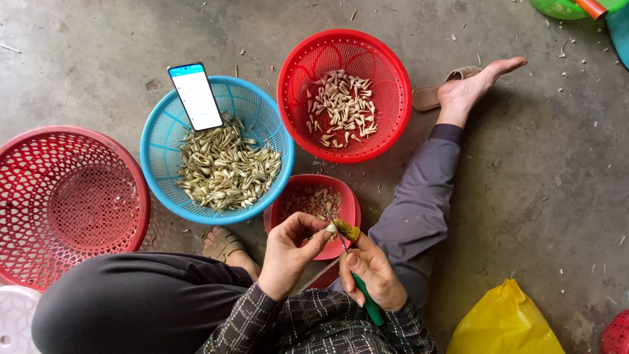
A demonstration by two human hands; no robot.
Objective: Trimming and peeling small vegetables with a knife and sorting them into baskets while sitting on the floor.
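bare concrete floor (pixel 537 170) | left hand (pixel 288 255) pinching bud (pixel 345 229); right hand (pixel 372 270) gripping knife (pixel 364 298)

Home yard workspace — bare concrete floor (pixel 544 196), plastic baskets (pixel 216 147)

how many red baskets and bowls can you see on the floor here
4. A big empty red basket at left, a red basket of pale pieces at top centre, a small red bowl just beyond the hands, and a red edge at bottom right, mostly cut off.
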